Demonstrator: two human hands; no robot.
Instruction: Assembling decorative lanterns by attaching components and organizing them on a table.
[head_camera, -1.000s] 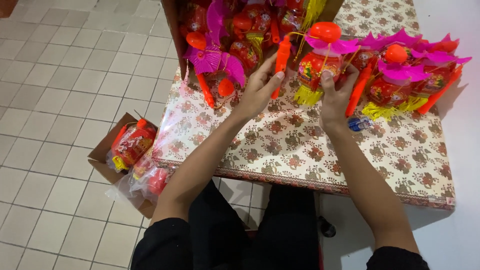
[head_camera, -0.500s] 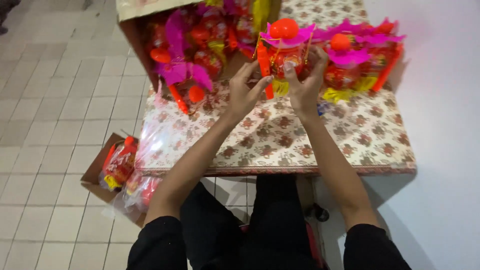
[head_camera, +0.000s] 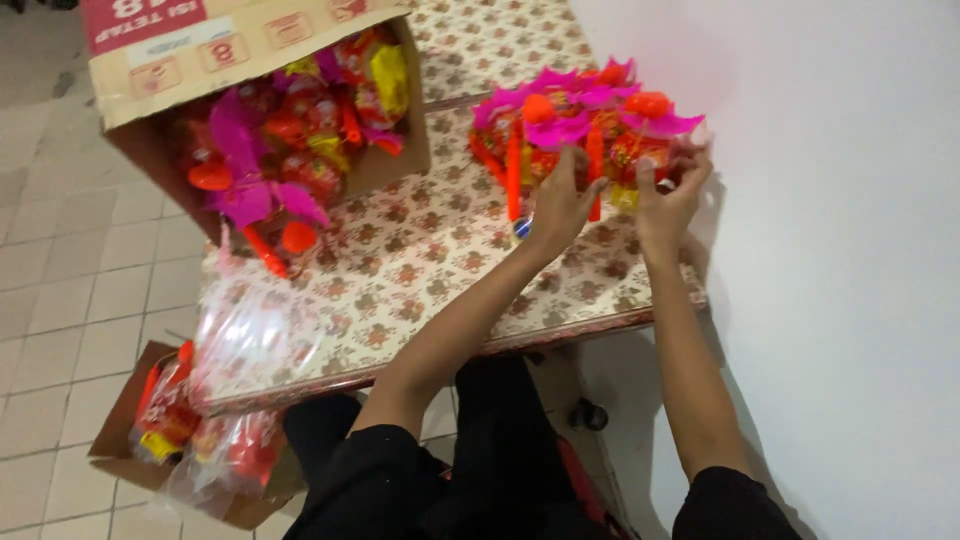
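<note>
Clearly both hands were busy at the cluster of red-and-yellow wrapped packets topped with magenta paper frills and orange balls (head_camera: 585, 130), which stood on the table covered in a floral-patterned cloth (head_camera: 420, 270), at its far corner close to the white wall (head_camera: 820, 250). The left hand (head_camera: 560, 205) had its fingers curled onto the near side of the cluster, by an orange stick; the right hand (head_camera: 668, 195) pinched the cluster's wall-side edge, thumb raised. Whether either grip closed fully round a packet could not be told.

The cluster sat near the table's wall-side edge, so a push from the left hand could likely have tipped pieces into the gap by the wall. The thin frills looked easy to crush or tear under a tight pinch. Away from the cluster, toward the tiled floor, a tilted brown cardboard box (head_camera: 250, 60) full of similar packets leaned over the table's edge, and a clear plastic bag (head_camera: 255, 335) drooped off the near edge; a jolt to the table might have spilled either.
</note>
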